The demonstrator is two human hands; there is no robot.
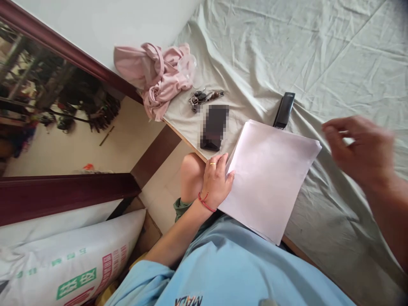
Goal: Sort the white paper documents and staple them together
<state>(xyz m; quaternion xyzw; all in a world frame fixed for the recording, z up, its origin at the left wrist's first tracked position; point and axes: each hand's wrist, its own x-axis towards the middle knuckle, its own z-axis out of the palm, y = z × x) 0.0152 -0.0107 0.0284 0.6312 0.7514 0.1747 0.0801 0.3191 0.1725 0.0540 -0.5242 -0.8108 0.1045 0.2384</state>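
A stack of white paper sheets [267,182] lies on the cloth-covered surface close to my body, its edges slightly uneven. My left hand [217,180] rests at the stack's left edge, fingers extended, with the thumb touching the paper. Raised beyond the right corner of the stack is my right hand [360,148], apart from the paper. Its thumb and forefinger are pinched together, slightly blurred, and nothing shows between them. A black stapler [284,109] lies at the far edge of the stack, its near end against the sheets.
A dark phone [214,127], partly pixelated, and a bunch of keys [199,98] lie left of the paper. Pink cloth [159,72] is heaped at the surface's corner. A wrinkled pale sheet [318,55] covers the surface. Printed white sacks [79,259] stand lower left.
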